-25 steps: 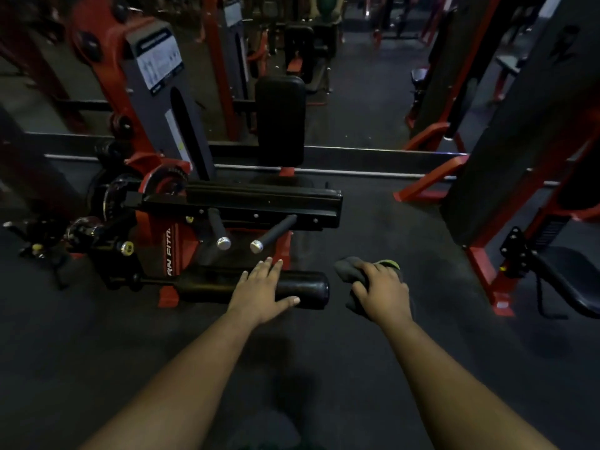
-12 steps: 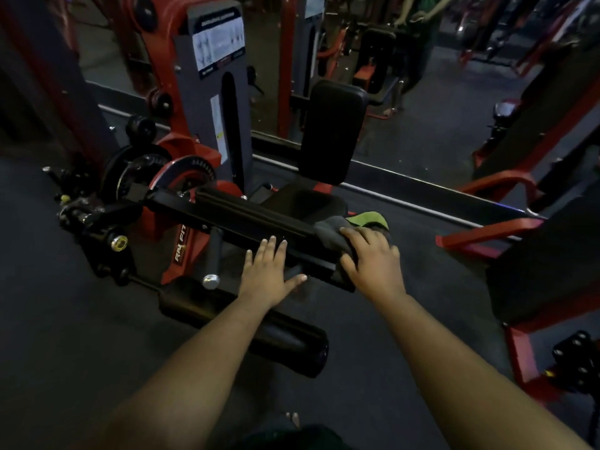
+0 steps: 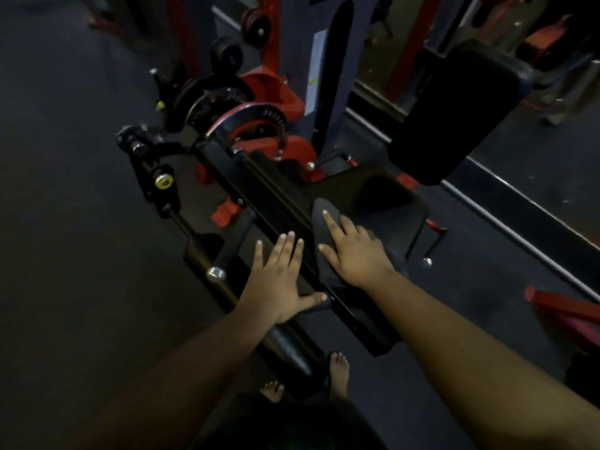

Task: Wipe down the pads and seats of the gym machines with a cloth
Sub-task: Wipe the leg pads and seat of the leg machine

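While the right hand [image 3: 355,254] lies flat, fingers straight, on a dark cloth [image 3: 324,228] at the near edge of the black seat [image 3: 383,203], the left hand [image 3: 281,274] spreads open just beside it on the long black padded bar [image 3: 276,206] that crosses the machine. Neither grip closes round anything: the right palm presses the cloth down so that it can drag across the vinyl, and the left looks placed as a brace, probably to steady the body leaning over. The upright back pad [image 3: 454,115] stands beyond the seat, and the roller pad [image 3: 289,349] sits low, near two bare feet on the floor [image 3: 81,222].
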A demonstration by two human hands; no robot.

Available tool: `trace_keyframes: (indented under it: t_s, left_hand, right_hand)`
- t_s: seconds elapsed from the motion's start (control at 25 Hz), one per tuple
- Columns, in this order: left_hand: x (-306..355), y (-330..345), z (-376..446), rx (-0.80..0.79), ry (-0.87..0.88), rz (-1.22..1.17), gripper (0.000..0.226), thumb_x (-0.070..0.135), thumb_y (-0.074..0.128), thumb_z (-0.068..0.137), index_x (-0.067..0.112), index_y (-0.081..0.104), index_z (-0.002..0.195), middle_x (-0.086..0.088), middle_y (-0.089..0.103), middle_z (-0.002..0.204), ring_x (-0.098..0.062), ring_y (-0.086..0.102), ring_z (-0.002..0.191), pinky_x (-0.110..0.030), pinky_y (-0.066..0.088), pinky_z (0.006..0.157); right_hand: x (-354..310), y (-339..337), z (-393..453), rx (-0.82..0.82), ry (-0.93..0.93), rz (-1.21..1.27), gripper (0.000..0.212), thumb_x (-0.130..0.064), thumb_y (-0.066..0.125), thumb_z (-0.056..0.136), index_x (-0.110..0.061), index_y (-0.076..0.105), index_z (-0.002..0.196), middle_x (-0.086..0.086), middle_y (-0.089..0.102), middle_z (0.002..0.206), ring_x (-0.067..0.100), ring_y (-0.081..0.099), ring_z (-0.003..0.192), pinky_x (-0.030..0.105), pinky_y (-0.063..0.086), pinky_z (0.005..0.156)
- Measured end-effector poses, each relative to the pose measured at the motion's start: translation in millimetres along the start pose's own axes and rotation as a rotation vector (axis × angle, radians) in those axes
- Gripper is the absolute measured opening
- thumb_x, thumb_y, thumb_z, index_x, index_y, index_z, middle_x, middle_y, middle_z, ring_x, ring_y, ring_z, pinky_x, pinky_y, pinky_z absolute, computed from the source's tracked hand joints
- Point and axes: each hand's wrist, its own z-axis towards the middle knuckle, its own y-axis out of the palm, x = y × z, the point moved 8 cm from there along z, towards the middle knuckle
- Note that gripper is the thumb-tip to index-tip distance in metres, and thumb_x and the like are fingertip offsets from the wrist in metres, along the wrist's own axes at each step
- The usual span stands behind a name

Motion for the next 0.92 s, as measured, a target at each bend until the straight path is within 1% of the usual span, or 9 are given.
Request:
trace_keyframes:
  t_s: [0.12,0.28,0.44,0.52,0.6,0.68,0.76,0.84,0.92]
  left_hand:
    - [-3.2,-2.1,-4.1,-0.004,-0.071,-0.006,0.124,0.100,0.020,0.074,0.017,-0.007,0.161,-0.005,-0.018,0.168,-0.021,-0.020,0.154,-0.060,-0.013,0.120]
    - [-4.8,-2.8,-6.6,-0.044,-0.181,0.061,0.123,0.103,0.018,0.069,0.027,-0.015,0.160,0.000,-0.023,0.166,-0.020,-0.025,0.152,-0.060,-0.014,0.120]
    - [-4.1,-4.3,-14.2,-0.040,-0.297,0.123,0.122,0.104,0.017,0.065,0.033,-0.016,0.159,-0.001,-0.023,0.166,-0.021,-0.022,0.153,-0.061,-0.012,0.120]
    - [-3.9,-3.4,-23.4,-0.029,-0.390,0.141,0.122,0.104,0.015,0.064,0.034,-0.013,0.159,-0.003,-0.020,0.167,-0.023,-0.017,0.155,-0.062,-0.010,0.120]
    - [1.5,0.2,-34.1,-0.008,-0.480,0.136,0.117,0.101,0.014,0.069,0.033,-0.012,0.159,-0.004,-0.018,0.168,-0.024,-0.015,0.155,-0.062,-0.011,0.120]
    - [14.6,4.4,-44.8,0.042,-0.545,0.104,0.104,0.092,0.012,0.079,0.030,-0.008,0.160,-0.005,-0.012,0.169,-0.025,-0.010,0.156,-0.060,-0.010,0.121]
    - [35.6,12.3,-58.3,0.095,-0.603,0.033,0.087,0.077,0.015,0.091,0.029,0.000,0.161,-0.007,-0.003,0.170,-0.026,-0.004,0.157,-0.058,-0.006,0.122]
    - [62.1,21.7,-67.6,0.108,-0.597,0.049,0.075,0.064,0.025,0.099,0.027,0.007,0.162,-0.008,0.006,0.170,-0.028,0.001,0.157,-0.060,-0.002,0.122]
    - [88.3,28.3,-79.2,0.106,-0.574,0.033,0.071,0.056,0.033,0.101,0.025,0.010,0.162,-0.008,0.007,0.170,-0.029,0.001,0.156,-0.061,0.004,0.122]
  right_hand:
    - [-25.2,-3.0,64.6,-0.046,-0.128,0.119,0.071,-0.061,0.032,0.101,-0.040,-0.003,0.159,0.008,0.016,0.166,0.040,0.038,0.137,0.057,0.046,0.098]
    - [-45.4,-5.8,129.9,-0.176,-0.206,0.299,0.072,-0.058,0.040,0.100,-0.045,-0.002,0.157,0.004,0.005,0.169,0.041,0.032,0.143,0.056,0.042,0.106]
    - [-53.7,-7.6,144.5,-0.193,-0.296,0.386,0.075,-0.058,0.046,0.098,-0.046,0.001,0.158,0.006,0.000,0.169,0.044,0.026,0.147,0.056,0.034,0.114]
    - [-44.9,-5.5,127.4,-0.193,-0.311,0.398,0.075,-0.058,0.048,0.097,-0.049,0.003,0.157,0.003,-0.001,0.170,0.045,0.025,0.147,0.058,0.034,0.114]
    - [-27.1,-3.3,96.8,-0.194,-0.311,0.388,0.074,-0.057,0.049,0.097,-0.052,0.004,0.156,0.000,-0.002,0.170,0.045,0.024,0.146,0.059,0.034,0.113]
    - [-5.9,2.5,59.6,-0.215,-0.297,0.392,0.073,-0.056,0.048,0.098,-0.054,0.004,0.155,-0.003,-0.003,0.170,0.044,0.024,0.145,0.058,0.034,0.112]
    - [17.8,9.8,16.2,-0.210,-0.299,0.375,0.072,-0.057,0.048,0.098,-0.055,0.003,0.154,-0.003,-0.003,0.169,0.043,0.025,0.145,0.058,0.035,0.112]
    - [42.2,16.5,-24.0,-0.211,-0.290,0.359,0.071,-0.058,0.046,0.098,-0.055,0.002,0.154,-0.004,-0.003,0.169,0.042,0.025,0.145,0.057,0.037,0.111]
    - [66.4,22.0,-67.3,-0.194,-0.278,0.336,0.070,-0.059,0.044,0.099,-0.055,0.001,0.154,-0.004,-0.001,0.169,0.040,0.025,0.145,0.056,0.037,0.111]
